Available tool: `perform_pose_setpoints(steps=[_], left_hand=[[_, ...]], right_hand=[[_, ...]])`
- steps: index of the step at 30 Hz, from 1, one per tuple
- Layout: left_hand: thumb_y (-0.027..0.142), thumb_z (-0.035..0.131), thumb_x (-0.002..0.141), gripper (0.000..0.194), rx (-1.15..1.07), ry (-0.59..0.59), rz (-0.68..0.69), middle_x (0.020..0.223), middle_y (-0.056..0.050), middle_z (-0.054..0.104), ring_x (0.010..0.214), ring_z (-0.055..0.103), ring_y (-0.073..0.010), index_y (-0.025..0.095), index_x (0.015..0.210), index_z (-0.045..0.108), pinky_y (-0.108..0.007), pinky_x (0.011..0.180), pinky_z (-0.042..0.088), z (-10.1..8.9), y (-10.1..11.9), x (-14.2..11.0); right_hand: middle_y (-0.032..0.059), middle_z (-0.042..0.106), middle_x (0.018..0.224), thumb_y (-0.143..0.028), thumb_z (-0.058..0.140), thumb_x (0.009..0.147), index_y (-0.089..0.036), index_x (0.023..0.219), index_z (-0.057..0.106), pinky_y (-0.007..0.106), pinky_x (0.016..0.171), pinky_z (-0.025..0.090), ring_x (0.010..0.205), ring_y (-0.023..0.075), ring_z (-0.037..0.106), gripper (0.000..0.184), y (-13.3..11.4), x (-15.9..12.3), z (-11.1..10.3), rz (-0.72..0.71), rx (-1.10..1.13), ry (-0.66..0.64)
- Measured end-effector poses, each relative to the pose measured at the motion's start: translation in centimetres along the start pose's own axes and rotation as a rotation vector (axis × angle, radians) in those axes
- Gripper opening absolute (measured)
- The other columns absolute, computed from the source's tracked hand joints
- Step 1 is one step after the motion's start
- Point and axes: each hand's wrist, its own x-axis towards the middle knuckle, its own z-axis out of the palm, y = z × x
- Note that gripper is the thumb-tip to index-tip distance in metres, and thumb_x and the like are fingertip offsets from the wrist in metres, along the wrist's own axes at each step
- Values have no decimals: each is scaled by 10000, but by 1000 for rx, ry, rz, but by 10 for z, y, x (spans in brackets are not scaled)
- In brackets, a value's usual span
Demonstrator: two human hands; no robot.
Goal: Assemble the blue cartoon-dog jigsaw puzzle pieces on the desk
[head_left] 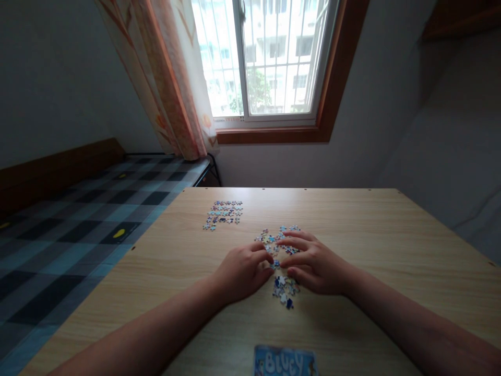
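Small jigsaw puzzle pieces (286,286) lie loose in a scattered pile around and below both hands. My left hand (247,267) is at the pile's left side, fingers curled, with thumb and index finger closing on the edge of a blue puzzle piece (276,263). From the right, my right hand (313,261) reaches over the pile. Its fingers are spread and slightly bent, the tips just right of that blue piece, and I see nothing held in them. Some pieces are partly hidden under its fingers.
Farther left on the wooden table (352,219), several puzzle pieces (225,213) lie in loose rows. A blue box (287,361) with white lettering is at the near edge of view. A bed with a checked cover (156,198) adjoins the left; a window (277,57) is behind.
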Motion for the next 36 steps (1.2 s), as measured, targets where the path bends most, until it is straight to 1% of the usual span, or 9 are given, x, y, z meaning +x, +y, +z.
perform_pose_setpoints(steps=[15,19,23,26,29,31,34,36], left_hand=[[248,611,853,110,38,-21,-27,950,-26,670,776,636,-169,222,933,682,-303,733,522,-4,3,1],[275,589,866,103,99,-63,-20,919,-36,663,763,626,-175,204,883,661,-300,698,517,-9,7,1],[299,534,899,166,206,-120,-29,892,-54,655,782,628,-200,189,814,625,-320,682,518,-15,14,2],[294,500,910,185,298,-143,-85,878,-65,658,772,634,-214,187,806,608,-341,680,521,-18,17,1],[274,464,914,199,375,-172,-186,835,-70,663,719,636,-209,186,807,606,-341,662,516,-22,15,0],[255,450,907,202,412,-213,-268,819,-76,673,718,646,-214,182,804,608,-342,666,514,-25,12,0],[251,428,908,223,458,-281,-387,844,-98,694,763,669,-236,169,814,613,-356,686,517,-29,8,2],[253,407,919,240,483,-294,-443,881,-110,699,779,677,-249,162,842,615,-367,683,517,-30,5,3]], right_hand=[[44,616,1367,-288,643,903,-299,1030,753,558,1093,407,1370,299,460,168,-1,1,-1,-1,3,-6],[42,618,1364,-289,645,901,-294,1018,754,548,1095,410,1364,298,466,160,-1,1,-2,7,9,-8],[44,623,1358,-291,640,904,-290,1020,752,551,1100,403,1363,301,467,161,-2,1,-2,17,5,-12],[44,623,1357,-292,640,907,-288,1016,750,549,1097,403,1361,302,468,156,-2,1,-1,21,6,-12],[45,623,1355,-291,635,912,-283,1009,748,545,1094,403,1364,301,463,149,-2,1,-1,22,8,-10],[47,623,1353,-294,629,914,-278,1009,745,542,1093,403,1366,299,460,150,-1,1,-1,22,13,-10],[49,620,1356,-300,624,915,-273,1010,743,540,1093,401,1367,297,457,155,0,1,0,21,21,-15],[46,618,1359,-300,622,915,-274,1009,742,538,1096,396,1368,295,454,155,0,1,0,22,21,-15]])
